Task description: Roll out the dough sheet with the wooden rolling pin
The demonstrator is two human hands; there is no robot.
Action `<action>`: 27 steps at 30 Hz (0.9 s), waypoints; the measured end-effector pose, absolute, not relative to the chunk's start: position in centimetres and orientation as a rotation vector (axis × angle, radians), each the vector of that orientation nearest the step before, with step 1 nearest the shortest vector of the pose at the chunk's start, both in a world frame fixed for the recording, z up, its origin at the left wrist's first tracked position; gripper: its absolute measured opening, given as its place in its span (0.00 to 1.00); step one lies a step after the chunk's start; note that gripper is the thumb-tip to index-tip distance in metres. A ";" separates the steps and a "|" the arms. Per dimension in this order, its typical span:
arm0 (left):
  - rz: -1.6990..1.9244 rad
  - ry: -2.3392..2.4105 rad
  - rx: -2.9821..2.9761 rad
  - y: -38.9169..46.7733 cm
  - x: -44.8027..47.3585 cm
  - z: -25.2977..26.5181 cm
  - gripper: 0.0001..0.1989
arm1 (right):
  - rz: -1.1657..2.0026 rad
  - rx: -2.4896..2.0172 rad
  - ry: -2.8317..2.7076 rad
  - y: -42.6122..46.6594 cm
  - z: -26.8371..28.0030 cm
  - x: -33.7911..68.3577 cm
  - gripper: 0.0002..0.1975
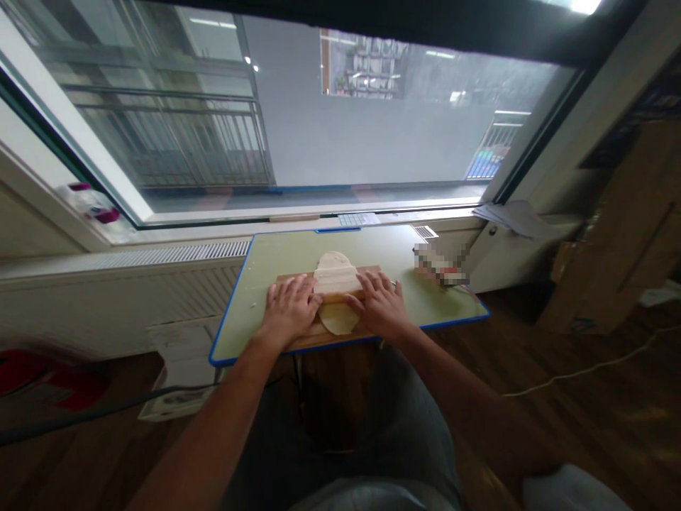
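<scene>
An oval sheet of pale dough [338, 319] lies on a wooden board [308, 339] on a small table. Across its middle rests a thick, light wooden rolling pin [336, 279], with dough showing on the far and near sides of it. My left hand [291, 306] is curved over the pin's left part, thumb pointing inward. Its right part is under my right hand [381, 304], fingers bent over the top and thumb on the near side. The ends of the pin are mostly hidden by my hands.
The pale green table [394, 245] has a blue edge. A blurred-out item [440, 267] sits at its right. Behind are a window sill and a radiator [186, 294]. A cardboard box [601, 248] stands right, a red object [50, 380] lies left, and a cable [574, 374] crosses the floor.
</scene>
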State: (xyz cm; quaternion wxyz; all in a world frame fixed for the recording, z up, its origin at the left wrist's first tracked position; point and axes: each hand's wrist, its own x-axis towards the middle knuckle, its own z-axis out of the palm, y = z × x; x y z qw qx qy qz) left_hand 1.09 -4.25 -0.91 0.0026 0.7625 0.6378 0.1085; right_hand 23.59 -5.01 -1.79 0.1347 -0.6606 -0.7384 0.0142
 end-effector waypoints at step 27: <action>0.282 2.252 2.101 11.6 1.9 0.4 0.32 | 0.361 -2.061 -2.138 11.2 0.5 22.6 0.34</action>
